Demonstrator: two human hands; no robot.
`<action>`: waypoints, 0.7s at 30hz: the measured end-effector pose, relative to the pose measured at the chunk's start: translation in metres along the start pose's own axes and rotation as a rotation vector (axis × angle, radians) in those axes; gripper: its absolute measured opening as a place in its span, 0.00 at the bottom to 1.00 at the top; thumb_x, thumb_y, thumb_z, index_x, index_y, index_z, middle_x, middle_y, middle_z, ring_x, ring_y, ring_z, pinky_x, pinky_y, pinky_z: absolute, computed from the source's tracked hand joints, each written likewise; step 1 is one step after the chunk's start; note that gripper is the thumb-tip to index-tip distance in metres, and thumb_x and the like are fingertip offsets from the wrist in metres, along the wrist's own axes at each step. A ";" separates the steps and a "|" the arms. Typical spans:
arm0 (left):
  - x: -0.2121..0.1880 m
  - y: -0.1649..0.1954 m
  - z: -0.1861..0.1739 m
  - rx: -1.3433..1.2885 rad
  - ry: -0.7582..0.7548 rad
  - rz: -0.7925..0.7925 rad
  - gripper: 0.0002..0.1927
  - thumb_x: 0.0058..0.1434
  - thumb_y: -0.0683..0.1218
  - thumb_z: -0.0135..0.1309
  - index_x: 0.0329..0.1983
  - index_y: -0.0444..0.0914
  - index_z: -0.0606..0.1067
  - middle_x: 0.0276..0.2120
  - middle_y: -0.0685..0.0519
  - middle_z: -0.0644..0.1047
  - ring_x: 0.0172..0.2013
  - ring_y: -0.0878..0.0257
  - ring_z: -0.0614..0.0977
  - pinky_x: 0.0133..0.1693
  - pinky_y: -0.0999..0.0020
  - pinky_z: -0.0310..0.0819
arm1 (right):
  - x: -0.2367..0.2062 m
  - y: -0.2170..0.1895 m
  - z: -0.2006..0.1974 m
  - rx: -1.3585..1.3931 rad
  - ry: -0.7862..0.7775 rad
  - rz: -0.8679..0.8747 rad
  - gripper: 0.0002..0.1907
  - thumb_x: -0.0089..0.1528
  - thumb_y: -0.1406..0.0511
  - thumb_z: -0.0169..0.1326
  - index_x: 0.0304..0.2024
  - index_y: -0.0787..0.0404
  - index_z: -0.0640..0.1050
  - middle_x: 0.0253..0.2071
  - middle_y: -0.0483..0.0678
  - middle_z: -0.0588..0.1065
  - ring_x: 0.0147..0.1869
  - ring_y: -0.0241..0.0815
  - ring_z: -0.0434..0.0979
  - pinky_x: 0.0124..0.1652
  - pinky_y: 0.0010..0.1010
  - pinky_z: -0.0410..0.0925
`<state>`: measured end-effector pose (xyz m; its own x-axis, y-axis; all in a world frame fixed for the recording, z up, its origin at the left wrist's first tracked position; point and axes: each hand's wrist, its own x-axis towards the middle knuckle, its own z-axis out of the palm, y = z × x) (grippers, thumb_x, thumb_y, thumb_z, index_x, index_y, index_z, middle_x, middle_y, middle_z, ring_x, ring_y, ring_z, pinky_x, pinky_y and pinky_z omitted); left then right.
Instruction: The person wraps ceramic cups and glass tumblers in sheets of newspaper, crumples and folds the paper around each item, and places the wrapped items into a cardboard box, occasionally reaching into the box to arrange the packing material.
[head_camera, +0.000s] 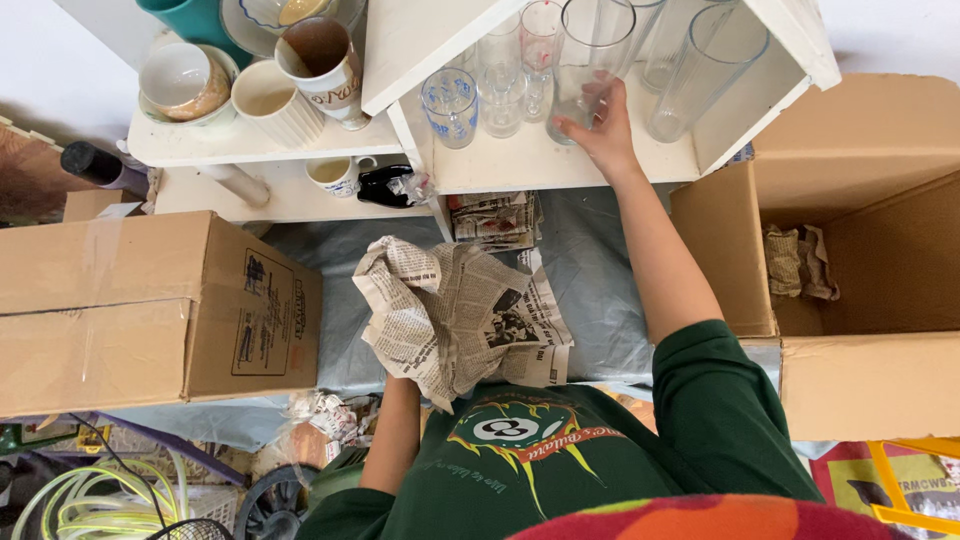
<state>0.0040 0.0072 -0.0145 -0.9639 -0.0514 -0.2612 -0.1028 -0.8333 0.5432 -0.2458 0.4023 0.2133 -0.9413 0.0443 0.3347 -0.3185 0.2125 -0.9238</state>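
Note:
My right hand (603, 128) reaches up to the white shelf (560, 168) and grips the base of a tall clear glass (588, 55) that stands upright among other glasses. My left hand is hidden under a crumpled sheet of newspaper (455, 310) that it holds close to my body; only the forearm (395, 430) shows below the paper. I wear a dark green shirt with a printed design (530, 440).
Several more clear glasses (480, 90) stand on the same shelf. Mugs and bowls (265, 100) fill the shelf to the left. A closed cardboard box (150, 305) sits left, an open box (880, 270) with crumpled paper right. Folded newspapers (490, 217) lie under the shelf.

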 end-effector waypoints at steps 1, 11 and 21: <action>-0.001 0.000 -0.001 -0.002 0.006 0.002 0.49 0.61 0.76 0.34 0.75 0.38 0.58 0.72 0.46 0.63 0.68 0.47 0.66 0.67 0.49 0.54 | -0.006 -0.004 -0.002 0.025 0.001 0.017 0.48 0.59 0.67 0.73 0.70 0.57 0.55 0.66 0.53 0.65 0.69 0.49 0.69 0.64 0.38 0.66; 0.010 -0.046 0.003 -0.132 0.085 -0.182 0.50 0.63 0.77 0.30 0.75 0.38 0.58 0.73 0.46 0.63 0.69 0.46 0.65 0.68 0.48 0.53 | -0.204 -0.043 0.021 -0.450 0.219 -0.334 0.25 0.62 0.72 0.61 0.58 0.60 0.68 0.65 0.56 0.65 0.74 0.55 0.65 0.71 0.48 0.62; -0.037 0.052 -0.057 -0.067 0.502 -0.280 0.52 0.61 0.79 0.36 0.75 0.38 0.58 0.68 0.46 0.66 0.66 0.45 0.67 0.64 0.42 0.53 | -0.341 0.115 0.017 -0.431 0.209 0.761 0.42 0.54 0.58 0.72 0.59 0.75 0.66 0.51 0.63 0.74 0.54 0.56 0.75 0.50 0.40 0.70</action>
<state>0.0487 -0.0657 -0.0213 -0.6655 -0.0649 -0.7436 -0.3057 -0.8851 0.3509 0.0367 0.3949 -0.0104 -0.8275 0.4905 -0.2734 0.4923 0.3994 -0.7734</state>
